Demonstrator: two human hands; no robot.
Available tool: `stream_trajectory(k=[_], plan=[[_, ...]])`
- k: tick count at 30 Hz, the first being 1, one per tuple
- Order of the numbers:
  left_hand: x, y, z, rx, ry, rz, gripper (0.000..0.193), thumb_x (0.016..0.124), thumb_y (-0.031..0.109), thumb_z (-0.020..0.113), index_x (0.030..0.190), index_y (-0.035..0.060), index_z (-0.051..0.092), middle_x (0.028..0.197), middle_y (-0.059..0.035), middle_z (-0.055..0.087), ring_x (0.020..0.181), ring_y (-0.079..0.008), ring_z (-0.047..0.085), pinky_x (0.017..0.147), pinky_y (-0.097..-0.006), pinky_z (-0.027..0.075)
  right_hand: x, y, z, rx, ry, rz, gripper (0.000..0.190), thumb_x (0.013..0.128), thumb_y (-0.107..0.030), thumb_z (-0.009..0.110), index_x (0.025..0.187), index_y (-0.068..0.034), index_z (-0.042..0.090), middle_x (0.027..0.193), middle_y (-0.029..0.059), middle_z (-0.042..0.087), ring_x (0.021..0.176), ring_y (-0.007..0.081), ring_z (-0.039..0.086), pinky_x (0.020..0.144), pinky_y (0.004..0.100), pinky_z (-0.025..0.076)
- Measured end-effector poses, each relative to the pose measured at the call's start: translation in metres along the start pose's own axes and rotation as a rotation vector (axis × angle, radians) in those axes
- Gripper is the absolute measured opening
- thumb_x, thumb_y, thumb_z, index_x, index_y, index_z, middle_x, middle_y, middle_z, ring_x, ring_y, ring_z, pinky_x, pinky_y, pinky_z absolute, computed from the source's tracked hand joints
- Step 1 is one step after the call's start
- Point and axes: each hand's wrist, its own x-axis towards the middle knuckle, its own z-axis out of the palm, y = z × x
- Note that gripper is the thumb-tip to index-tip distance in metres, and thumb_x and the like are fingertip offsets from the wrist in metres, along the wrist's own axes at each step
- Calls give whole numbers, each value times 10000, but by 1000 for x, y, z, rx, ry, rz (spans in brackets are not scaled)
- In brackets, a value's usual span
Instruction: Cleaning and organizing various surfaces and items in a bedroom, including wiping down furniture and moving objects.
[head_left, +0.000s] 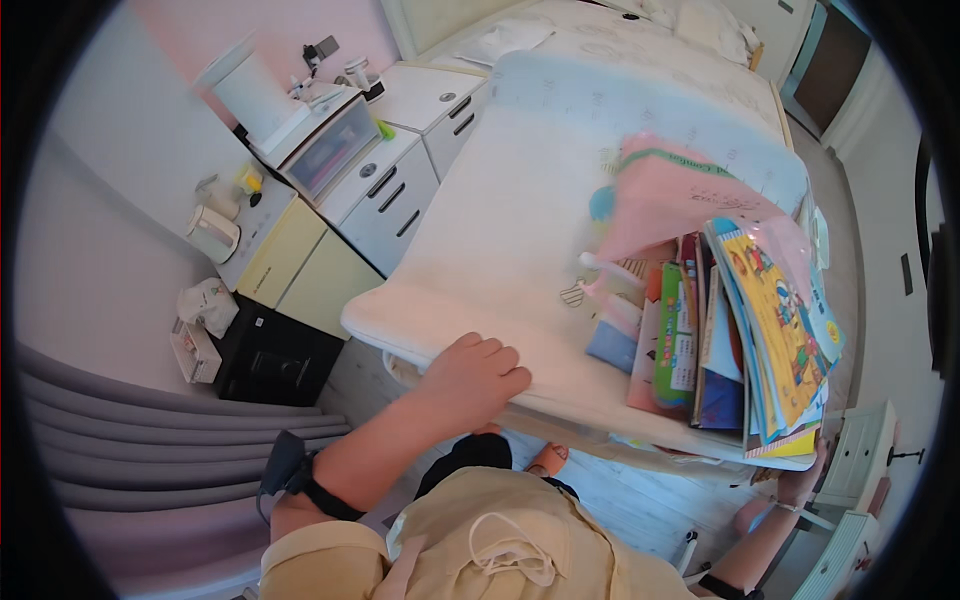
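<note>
In front of me spreads a pale padded mattress (480, 255) with a light blue far end. My left hand (480, 379) lies over its near edge with curled fingers; the thumb is hidden. At the near right corner, my right hand (804, 474) grips the edge, partly covered by the books above it. A leaning row of children's books (780, 330) and notebooks stands beside that corner. Against the books rest a green-edged case (675, 341) and a folded blue cloth (615, 345). A pink bag (667, 195) bearing writing lies behind them.
Beyond the mattress is a large bed (600, 37). White drawer cabinets (394, 199) line the left side, beside a yellow cabinet with an electric kettle (213, 234) on it. A black box (281, 356) and grey curtain (172, 442) are nearer. White furniture (851, 457) stands at right.
</note>
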Motion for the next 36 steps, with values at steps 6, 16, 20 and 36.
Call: stream_trajectory(k=[6, 16, 20, 36], plan=[[1, 22, -14, -3, -36, -111, 317, 480, 80, 656, 764, 122, 522, 678, -29, 436, 708, -210, 477, 659, -324, 366, 3, -5, -5, -51, 11, 58, 452, 817, -373, 384, 1115, -38, 445, 1038, 68, 528, 951, 189, 503, 835, 312, 368], [5, 46, -25, 158, 97, -282, 307, 478, 25, 644, 754, 97, 532, 706, -54, 449, 738, -243, 471, 707, -350, 361, -11, -8, 1, -197, -40, 174, 480, 834, -426, 370, 1121, -49, 443, 1082, 63, 512, 1002, 171, 464, 886, 310, 312], [-1, 58, -29, 195, 124, -342, 294, 494, 23, 641, 758, 91, 530, 718, -55, 456, 760, -253, 471, 722, -357, 360, -5, -7, 6, -169, -65, 162, 474, 850, -402, 366, 1147, -37, 427, 1107, 79, 502, 1033, 174, 454, 906, 317, 296], [-2, 34, 32, 494, 232, -567, 409, 588, 19, 593, 976, 37, 463, 1011, -162, 464, 997, -347, 404, 870, -414, 297, 2, -7, -32, -597, -537, 147, 553, 829, -389, 461, 1162, 40, 359, 1059, 159, 501, 973, 209, 479, 847, 319, 374]])
